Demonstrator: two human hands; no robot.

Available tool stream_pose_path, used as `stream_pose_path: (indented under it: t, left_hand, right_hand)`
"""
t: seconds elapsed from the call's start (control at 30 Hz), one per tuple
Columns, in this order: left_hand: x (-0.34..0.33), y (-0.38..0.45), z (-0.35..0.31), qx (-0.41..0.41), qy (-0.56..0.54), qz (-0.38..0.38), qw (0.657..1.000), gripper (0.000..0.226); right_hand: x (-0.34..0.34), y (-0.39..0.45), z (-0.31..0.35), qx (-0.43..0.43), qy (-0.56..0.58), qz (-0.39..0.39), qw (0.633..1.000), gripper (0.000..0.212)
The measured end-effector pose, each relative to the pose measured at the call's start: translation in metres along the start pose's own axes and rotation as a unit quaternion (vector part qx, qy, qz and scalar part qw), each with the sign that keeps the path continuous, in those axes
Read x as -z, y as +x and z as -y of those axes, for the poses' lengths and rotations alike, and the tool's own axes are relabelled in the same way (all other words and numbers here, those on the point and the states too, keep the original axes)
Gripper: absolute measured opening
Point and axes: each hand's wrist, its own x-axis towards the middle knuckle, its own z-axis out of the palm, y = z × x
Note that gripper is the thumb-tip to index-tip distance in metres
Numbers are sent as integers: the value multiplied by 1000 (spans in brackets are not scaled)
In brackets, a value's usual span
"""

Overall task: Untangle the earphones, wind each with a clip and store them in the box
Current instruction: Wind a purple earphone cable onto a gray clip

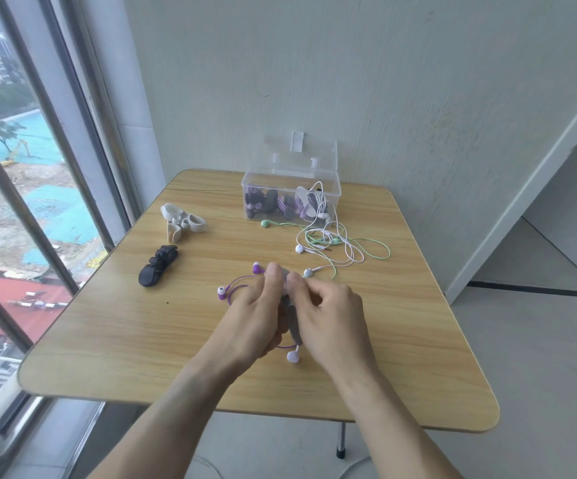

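Over the surface [107, 340], my left hand [250, 319] and right hand [328, 319] met, both pinching a grey clip [292, 323] with the purple earphones [231, 288]. The open box [290, 198] stood beyond, white and green earphones [342, 247] tangled beside it.

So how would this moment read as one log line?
step: winding purple earphones | left hand, right hand: holding grey clip | box: open

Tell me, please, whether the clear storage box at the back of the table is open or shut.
Open: the clear box has its lid standing upright behind it, leaving the top uncovered.
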Motion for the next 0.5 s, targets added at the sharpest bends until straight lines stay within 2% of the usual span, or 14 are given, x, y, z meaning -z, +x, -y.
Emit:
stream_pose_path:
  t: [0.1, 0.17, 0.23, 0.4, 0.5]
  left_hand:
    - [-1, -1, -2, -41, -4, -39, 998, 41]
    - [0, 1, -3, -21, -67, -71, 995, 37]
    - [3, 2, -5, 15, -163, -87, 983, 38]
    - [7, 2, -7, 11, -293, -43, 955, 51]
    - [8, 5, -4, -5, -328, -50, 943, 54]
  right_hand:
    - [4, 4, -2, 23, 25, 55, 998, 49]
    - [9, 7, -3, -10, 146, 126, 981, 37]
    - [14, 10, -3, -48, 236, 156, 958, 32]
    - [23, 11, 0, -78, 266, 129, 952, 17]
    - [26, 10, 4, -110, 310, 122, 937, 9]
